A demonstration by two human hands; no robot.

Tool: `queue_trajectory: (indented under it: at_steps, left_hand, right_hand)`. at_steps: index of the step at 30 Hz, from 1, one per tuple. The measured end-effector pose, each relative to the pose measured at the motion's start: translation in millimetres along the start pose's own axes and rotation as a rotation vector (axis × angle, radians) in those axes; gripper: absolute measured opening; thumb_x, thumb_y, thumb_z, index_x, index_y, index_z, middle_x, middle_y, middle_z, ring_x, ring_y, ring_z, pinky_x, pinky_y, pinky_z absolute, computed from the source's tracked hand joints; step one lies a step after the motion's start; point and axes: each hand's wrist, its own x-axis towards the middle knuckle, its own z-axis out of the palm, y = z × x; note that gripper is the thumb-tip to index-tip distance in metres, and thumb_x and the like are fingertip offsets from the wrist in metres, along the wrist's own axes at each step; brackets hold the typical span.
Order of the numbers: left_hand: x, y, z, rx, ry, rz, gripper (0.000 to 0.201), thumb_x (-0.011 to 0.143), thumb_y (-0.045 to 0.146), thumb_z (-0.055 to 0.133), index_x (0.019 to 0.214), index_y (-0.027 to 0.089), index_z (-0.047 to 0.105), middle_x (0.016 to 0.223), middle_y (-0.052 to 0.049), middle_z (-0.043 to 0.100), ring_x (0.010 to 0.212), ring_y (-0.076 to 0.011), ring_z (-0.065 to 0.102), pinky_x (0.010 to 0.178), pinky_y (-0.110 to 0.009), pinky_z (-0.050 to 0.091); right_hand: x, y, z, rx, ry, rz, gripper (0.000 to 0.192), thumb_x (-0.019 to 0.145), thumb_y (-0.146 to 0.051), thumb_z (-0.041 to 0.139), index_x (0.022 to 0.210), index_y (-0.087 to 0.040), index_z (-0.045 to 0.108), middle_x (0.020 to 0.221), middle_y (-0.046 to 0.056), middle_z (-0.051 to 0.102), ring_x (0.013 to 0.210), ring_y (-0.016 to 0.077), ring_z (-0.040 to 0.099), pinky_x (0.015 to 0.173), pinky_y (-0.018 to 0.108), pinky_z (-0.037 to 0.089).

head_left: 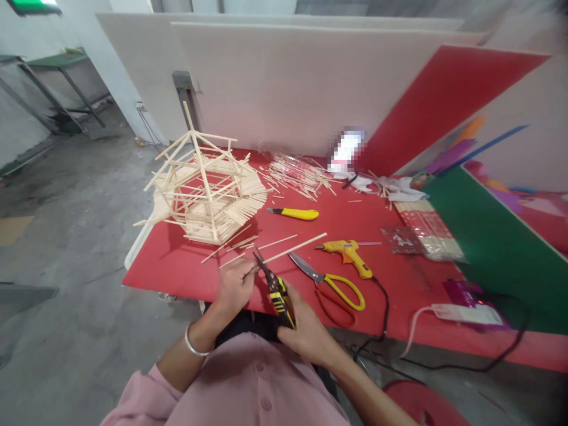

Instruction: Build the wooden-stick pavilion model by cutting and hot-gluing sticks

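Blurred patch [347, 151] at upper centre hid an upright item against the white board. Cutter handles [284, 307] were mostly buried in the right hand [306, 331]. Red stool [426, 405] cut off by bottom edge. Packets [426, 234] right of centre: contents too small to tell.

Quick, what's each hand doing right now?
Left hand: closed, pinching a long thin wooden stick.
Right hand: closed around the yellow-and-black handles of metal cutting pliers, jaws at the stick.
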Motion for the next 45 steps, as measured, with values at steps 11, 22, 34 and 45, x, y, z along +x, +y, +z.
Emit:
queue_trajectory:
  at_steps: [11, 22, 34, 45]
  left_hand:
    - [-6.4, 2.7, 5.1, 0.076, 0.056, 0.112, 0.024, 0.088, 0.007, 0.046, 0.078, 0.017, 0.064, 0.068, -0.003, 0.063, 0.063, -0.0129, 0.058, 0.06, -0.022, 0.046]
    - [5.0, -12.5, -4.3, 0.16, 0.11, 0.065, 0.021, 0.089, 0.016, 0.049, 0.078, 0.018, 0.067, 0.07, -0.004, 0.067, 0.067, -0.016, 0.061, 0.064, -0.027, 0.048]
    - [8.7, -12.2, 1.0, -0.529, 0.022, -0.438, 0.019, 0.079, 0.032, 0.064, 0.068, 0.017, 0.069, 0.044, 0.003, 0.056, 0.036, -0.01, 0.053, 0.039, -0.019, 0.042]
    - [-3.6, -26.3, 1.4, -0.709, 0.11, -0.619, 0.03, 0.077, 0.042, 0.067, 0.086, 0.014, 0.063, 0.069, -0.003, 0.069, 0.04, -0.0096, 0.058, 0.031, -0.016, 0.038]
  right_hand:
    - [0.4, -1.6, 6.6, 0.059, 0.0, 0.037, 0.083, 0.056, -0.01, 0.051, 0.136, -0.02, 0.035, 0.109, 0.005, 0.062, 0.091, 0.0205, 0.06, 0.082, 0.033, 0.048]
    - [6.9, 2.4, 2.6, 0.372, -0.102, 0.084, 0.076, 0.056, -0.017, 0.056, 0.131, -0.02, 0.043, 0.096, 0.001, 0.058, 0.085, 0.0189, 0.054, 0.074, 0.029, 0.046]
    - [-1.4, -10.1, -1.5, 1.212, -0.408, 0.32, 0.055, 0.045, -0.014, 0.065, 0.1, -0.021, 0.06, 0.084, -0.001, 0.05, 0.065, 0.0082, 0.04, 0.058, 0.023, 0.033]
    - [30.3, 8.5, -26.1, 1.063, -0.44, 0.494, 0.043, 0.063, -0.034, 0.054, 0.102, -0.017, 0.06, 0.085, 0.006, 0.059, 0.073, 0.0141, 0.053, 0.066, 0.027, 0.045]
